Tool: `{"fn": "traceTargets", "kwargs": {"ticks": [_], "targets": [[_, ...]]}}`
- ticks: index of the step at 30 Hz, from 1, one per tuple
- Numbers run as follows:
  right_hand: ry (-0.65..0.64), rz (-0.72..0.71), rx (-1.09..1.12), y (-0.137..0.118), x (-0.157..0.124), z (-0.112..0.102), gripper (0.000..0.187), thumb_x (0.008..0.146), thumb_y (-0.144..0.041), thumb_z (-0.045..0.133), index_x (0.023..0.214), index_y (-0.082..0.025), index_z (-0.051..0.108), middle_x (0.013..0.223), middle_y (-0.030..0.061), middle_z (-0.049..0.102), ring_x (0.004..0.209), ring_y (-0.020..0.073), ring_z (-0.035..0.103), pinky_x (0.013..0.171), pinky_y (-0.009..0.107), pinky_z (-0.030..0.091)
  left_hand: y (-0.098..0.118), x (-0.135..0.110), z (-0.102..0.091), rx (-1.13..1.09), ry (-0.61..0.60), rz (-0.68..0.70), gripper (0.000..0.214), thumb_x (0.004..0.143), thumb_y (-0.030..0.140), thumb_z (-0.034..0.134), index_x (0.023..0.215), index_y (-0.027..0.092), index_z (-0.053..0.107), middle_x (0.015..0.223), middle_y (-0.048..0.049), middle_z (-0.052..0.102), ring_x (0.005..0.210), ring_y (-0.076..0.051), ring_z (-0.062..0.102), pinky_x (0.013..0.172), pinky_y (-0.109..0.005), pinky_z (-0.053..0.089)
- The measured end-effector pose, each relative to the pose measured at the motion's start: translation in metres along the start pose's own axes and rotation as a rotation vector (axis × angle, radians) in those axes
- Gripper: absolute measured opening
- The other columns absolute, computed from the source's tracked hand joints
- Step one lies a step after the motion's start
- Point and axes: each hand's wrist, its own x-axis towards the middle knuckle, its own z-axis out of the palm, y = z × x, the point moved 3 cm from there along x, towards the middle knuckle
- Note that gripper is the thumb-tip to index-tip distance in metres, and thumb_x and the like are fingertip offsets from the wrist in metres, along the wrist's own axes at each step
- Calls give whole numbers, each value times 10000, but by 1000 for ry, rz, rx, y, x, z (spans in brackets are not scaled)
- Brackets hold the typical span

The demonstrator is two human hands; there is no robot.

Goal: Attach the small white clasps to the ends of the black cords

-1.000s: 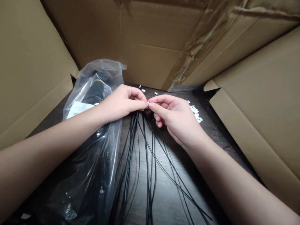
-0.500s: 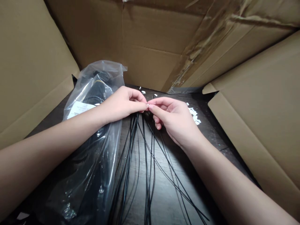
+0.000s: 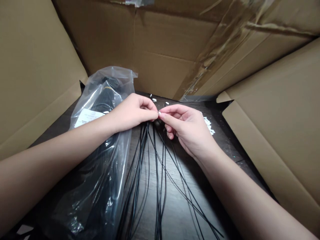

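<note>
In the middle of the view, the fingertips of my left hand and my right hand meet. A tiny white connector shows between them, pinched by my right thumb and index finger. My left fingers are closed at the top of a bunch of thin black wires, which fan out below over the dark tabletop. How the wire ends sit in my left fingers is hidden. Several more white connectors lie just beyond the hands, at least one on a wire end.
A clear plastic bag with black wires inside and a white label lies on the left, under my left forearm. Right of my right hand is a small pile of white connectors. Cardboard walls enclose the back and both sides.
The view has shifted slightly. My hands keep the same pinch, with the fingertips a little farther apart and more of the white connector showing.
</note>
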Motion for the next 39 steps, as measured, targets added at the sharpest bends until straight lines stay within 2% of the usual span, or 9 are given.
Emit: {"fn": "traceTargets", "kwargs": {"ticks": [5,14,20,39], "targets": [[23,-2,16,1,0,0,374,605,-384,872,805,-139,672,584,-35,587,419,53,459,336,177,377,0,-1,-1,-2,5,6,112,709,222,662,727,128,722,697,-14,702,688,-123,607,641,-242,430],[75,-57,-119,0,-2,-1,330,643,-392,847,781,-141,682,601,-15,622,436,63,502,362,177,414,0,-1,-2,18,16,4,122,696,234,666,715,133,731,692,-24,708,682,-134,615,632,-243,431],[59,-44,-110,1,-2,0,297,665,-371,832,798,-147,690,582,-23,603,454,68,508,376,175,422,1,-1,-1,22,10,-3,127,699,230,661,716,127,734,668,-20,693,639,-118,577,590,-239,391],[33,-48,-118,1,0,-1,263,713,-334,778,840,-147,645,621,-39,588,435,45,482,375,157,405,1,-1,0,29,7,18,136,711,236,664,718,113,721,675,-21,692,647,-117,581,612,-234,408]]}}
